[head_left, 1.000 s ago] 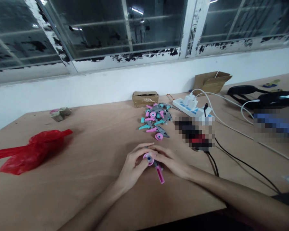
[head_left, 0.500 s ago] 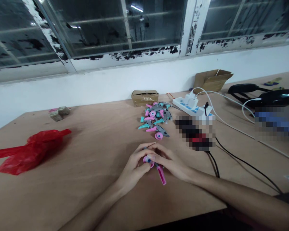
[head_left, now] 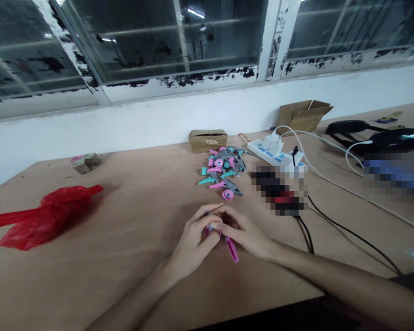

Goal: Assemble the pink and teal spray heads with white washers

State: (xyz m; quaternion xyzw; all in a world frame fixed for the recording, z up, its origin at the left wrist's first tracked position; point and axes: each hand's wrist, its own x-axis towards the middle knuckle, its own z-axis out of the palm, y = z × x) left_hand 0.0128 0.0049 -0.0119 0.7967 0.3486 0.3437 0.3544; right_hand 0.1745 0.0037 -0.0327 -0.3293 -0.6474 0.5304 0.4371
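Note:
My left hand [head_left: 196, 236] and my right hand [head_left: 243, 230] meet over the front of the table, both closed around one small pink-and-grey plastic piece with a lever-like handle [head_left: 232, 250]. That pink handle sticks out below the fingers toward me; most of the rest is covered. Thumb and fingers of the left pinch its rounded pink part, and the right thumb presses there too. Just beyond the hands lies a pile of similar plastic pieces [head_left: 224, 165] in pink, teal and grey. The nearest one, with a round pink end [head_left: 227, 195], rests at the pile's front edge.
On the left lies a red plastic bag [head_left: 51, 216], with small greyish blocks [head_left: 86, 163] behind it. A low cardboard box [head_left: 207, 141] stands by the wall. To the right are a white power strip [head_left: 265, 151], cables, an open carton [head_left: 301, 117] and a black object [head_left: 396, 140].
The left thumb and fingers have closed further over the piece's round pink part, which now shows less. The handle has shifted very slightly upward. The pile has not moved.

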